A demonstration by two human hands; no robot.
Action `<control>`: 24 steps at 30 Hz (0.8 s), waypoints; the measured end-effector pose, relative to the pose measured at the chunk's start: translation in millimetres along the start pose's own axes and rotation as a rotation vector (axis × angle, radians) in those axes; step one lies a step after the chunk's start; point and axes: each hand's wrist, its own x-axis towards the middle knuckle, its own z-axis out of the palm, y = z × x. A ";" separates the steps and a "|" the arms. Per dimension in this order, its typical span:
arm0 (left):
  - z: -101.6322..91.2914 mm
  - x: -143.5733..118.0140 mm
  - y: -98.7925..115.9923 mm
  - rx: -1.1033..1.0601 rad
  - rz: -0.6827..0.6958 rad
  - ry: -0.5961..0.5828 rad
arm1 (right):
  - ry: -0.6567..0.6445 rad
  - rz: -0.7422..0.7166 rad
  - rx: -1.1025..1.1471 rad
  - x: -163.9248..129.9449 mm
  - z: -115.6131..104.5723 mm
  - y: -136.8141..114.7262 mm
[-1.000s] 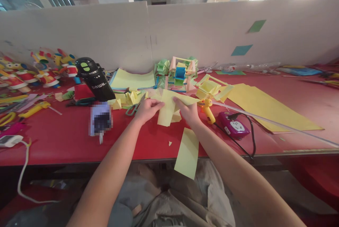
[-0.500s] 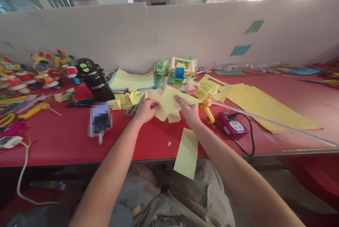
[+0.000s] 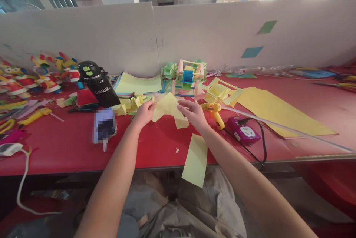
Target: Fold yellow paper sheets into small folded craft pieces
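Yellow paper (image 3: 166, 106) is held between both hands just above the red table (image 3: 69, 149), in front of the person and near the table's middle. Its left edge is pinched by the left hand (image 3: 144, 113), whose fingers are curled around that edge, and its right side is gripped by the right hand (image 3: 193, 113), thumb on top and fingers beneath. The sheet is seen creased, with one corner pointing away from the person. A smaller yellow scrap (image 3: 181, 122) lies on the table just below the sheet, beside the right hand.

A long pale yellow strip (image 3: 195, 160) hangs over the table's near edge, under the right forearm. A yellow glue gun (image 3: 214, 112) is found just right of the right hand, with a purple power socket (image 3: 244, 129) (a black cord runs from it towards the table's edge) a little further right. A large yellow sheet (image 3: 275, 112) is spread across the table's right part. Behind the hands a paper wheel model (image 3: 187, 77) in pink, green and blue stands against the white partition (image 3: 222, 34), with a stack of coloured paper (image 3: 139, 83) to its left. A black bottle (image 3: 97, 83) leans at the left, and folded yellow pieces (image 3: 128, 104) lie between it and the left hand. Colourful figures (image 3: 41, 73) are crowded at the far left.
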 end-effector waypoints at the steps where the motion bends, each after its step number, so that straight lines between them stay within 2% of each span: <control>1: -0.5 -0.1 1.5 0.025 -0.009 0.004 | -0.054 0.036 0.002 -0.6 0.9 0.0; 4: -3.1 0.0 5.0 0.096 -0.015 0.020 | -0.158 0.115 0.040 -2.8 2.2 -2.5; 8: -8.2 0.8 5.9 0.033 0.001 0.016 | -0.161 0.196 0.097 -4.7 2.1 -8.7; 13: -9.7 -0.3 4.1 -0.116 -0.011 -0.171 | -0.222 0.220 0.138 -3.4 0.5 -8.7; 20: -11.9 -6.2 14.1 -0.123 -0.041 -0.340 | -0.277 0.318 0.246 -0.6 -2.2 -0.5; 24: -9.6 -12.7 30.2 -0.129 -0.041 -0.458 | -0.362 0.303 0.066 -5.0 -1.1 -5.1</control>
